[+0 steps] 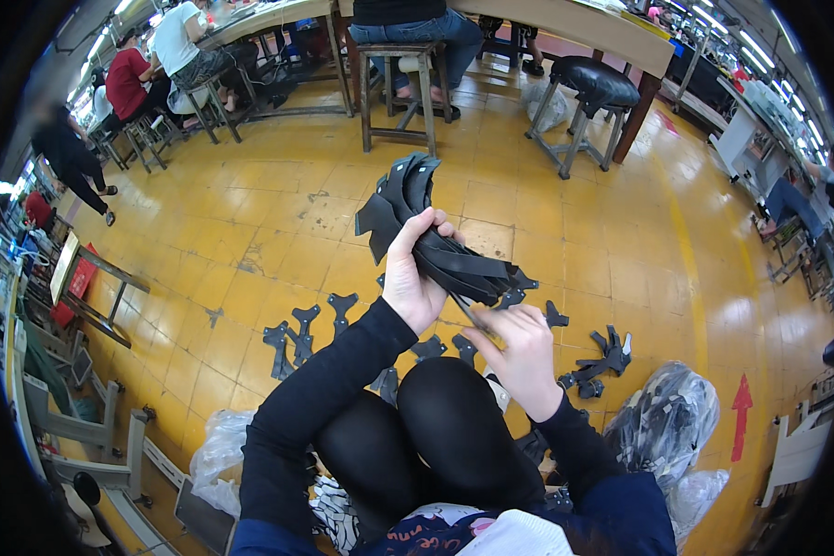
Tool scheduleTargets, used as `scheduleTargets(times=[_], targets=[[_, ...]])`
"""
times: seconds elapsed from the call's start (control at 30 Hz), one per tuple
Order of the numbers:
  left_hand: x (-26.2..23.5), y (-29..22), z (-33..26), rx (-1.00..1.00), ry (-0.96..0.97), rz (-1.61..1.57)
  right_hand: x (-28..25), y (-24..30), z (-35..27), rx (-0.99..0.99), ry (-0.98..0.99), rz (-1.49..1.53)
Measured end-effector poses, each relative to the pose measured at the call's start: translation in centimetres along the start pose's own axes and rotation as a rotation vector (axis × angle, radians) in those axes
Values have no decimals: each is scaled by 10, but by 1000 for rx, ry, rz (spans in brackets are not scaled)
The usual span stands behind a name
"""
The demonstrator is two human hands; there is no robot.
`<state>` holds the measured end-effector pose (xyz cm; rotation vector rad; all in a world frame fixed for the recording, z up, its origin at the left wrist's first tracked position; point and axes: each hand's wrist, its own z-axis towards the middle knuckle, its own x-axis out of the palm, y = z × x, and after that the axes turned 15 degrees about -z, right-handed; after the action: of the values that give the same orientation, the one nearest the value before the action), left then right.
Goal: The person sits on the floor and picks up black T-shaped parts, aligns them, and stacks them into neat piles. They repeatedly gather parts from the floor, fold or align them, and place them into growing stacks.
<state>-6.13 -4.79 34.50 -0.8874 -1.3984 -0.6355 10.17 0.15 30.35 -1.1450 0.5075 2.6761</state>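
Observation:
A thick bundle of black, flat cut pieces (403, 199) fans out over my knees, its layers overlapping and some ends flaring wide. My left hand (415, 283) is closed around the bundle's middle, thumb on top. Close to its lower right end, my right hand (519, 352) pinches a thin dark strip (461, 309) that runs out from under the bundle; the fingertips are slightly blurred. More black pieces with forked ends (303, 324) lie on the floor in front of my knees, and a loose pile of them (607, 357) lies to the right.
A clear plastic bag of dark pieces (667, 422) stands at my right, another plastic bag (221, 454) at my left. Ahead are a wooden stool (403, 97), a black-padded stool (591, 97) and a long worktable (565, 28) with seated people. A person (69, 153) stands far left.

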Motion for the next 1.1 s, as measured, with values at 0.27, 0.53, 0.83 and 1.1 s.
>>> scheduleTargets(times=[0.27,0.53,0.83,1.1], targets=[[-6,-3,2,-37,-50,28,-41,-13,-13,-39,230,416],[-6,-10,9,-34,9,-155,-65,-24,-28,-153,381,587],[-21,-7,11,-30,-88,222,-116,-39,-14,438,332,805],[-52,15,8,-347,-115,322,-74,-20,74,75,-130,905]])
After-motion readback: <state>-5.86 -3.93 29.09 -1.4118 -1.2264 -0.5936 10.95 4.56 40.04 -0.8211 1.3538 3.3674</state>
